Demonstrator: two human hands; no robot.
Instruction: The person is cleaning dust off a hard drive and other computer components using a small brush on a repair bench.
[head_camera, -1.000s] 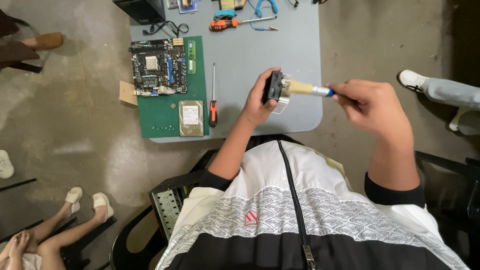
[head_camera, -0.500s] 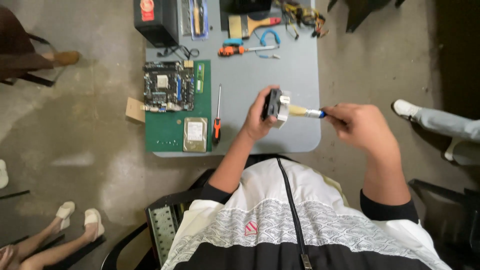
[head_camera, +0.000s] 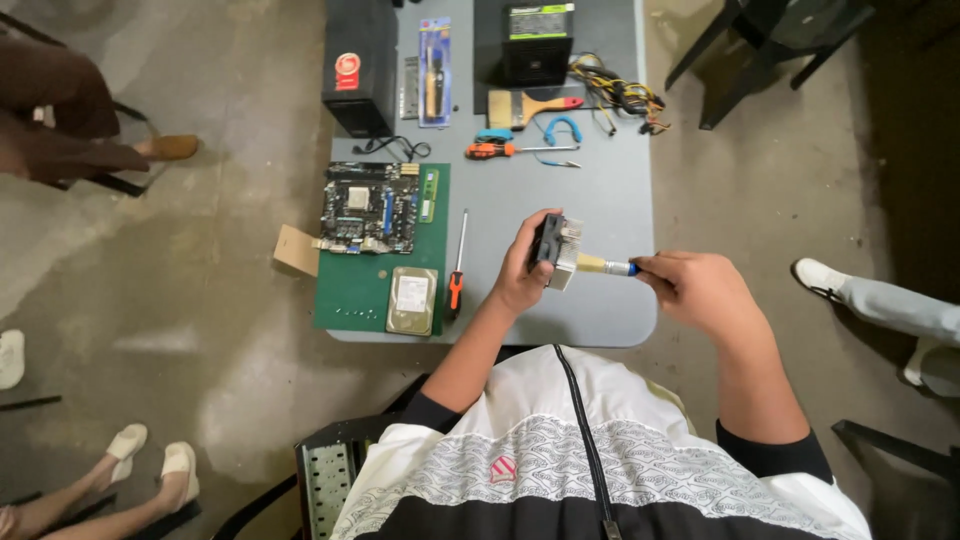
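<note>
Our left hand (head_camera: 520, 275) clasps the cooler fan (head_camera: 556, 245); our right hand (head_camera: 700, 290) pinches the small brush (head_camera: 590, 265). We brush lightly, keeping the fan steady over the table (head_camera: 610, 190).

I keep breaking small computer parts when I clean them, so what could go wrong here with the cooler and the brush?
The left hand holds the cooler in the air above the grey table, so it might slip and drop. The brush in the right hand could bend its metal fins if pressed hard. Dust may drift onto the bare motherboard.
</note>
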